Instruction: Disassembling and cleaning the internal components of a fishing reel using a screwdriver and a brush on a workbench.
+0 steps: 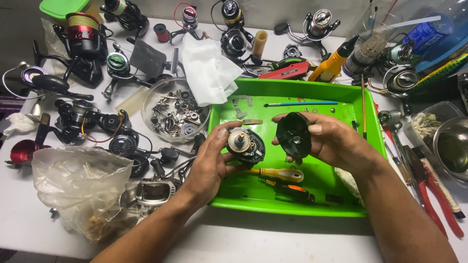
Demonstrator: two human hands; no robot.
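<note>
Head view: a person is working over a green tray (pixel 370 141) on a white bench. Nearest the camera, a crumpled clear plastic bag (pixel 80 187) is lying at left. Just beyond, both hands are hovering above the tray. L hand (pixel 212 163) is clasping an opened reel body (pixel 246 146), brass gear facing up, thumb and fingers wrapping its edges. R hand (pixel 336 141) is pinching the black side cover (pixel 294 135), inner face turned toward the camera; the two parts are sitting near each other, not touching.

Judging from this, keeping both parts over the tray seems wise, so any loose bit is dropping inside. Holding the gear side level and easing the cover straight, not at an angle, would likely be sparing the internals.

Under the hands, two screwdrivers (pixel 282 174) w/ yellow and orange handles are lying in the tray. Farther back, a blue-handled brush (pixel 301 103) is resting there. Left of the tray, a clear bowl of small parts (pixel 173 113) is sitting; beyond, several spinning reels (pixel 83 46) are crowding the bench.
</note>
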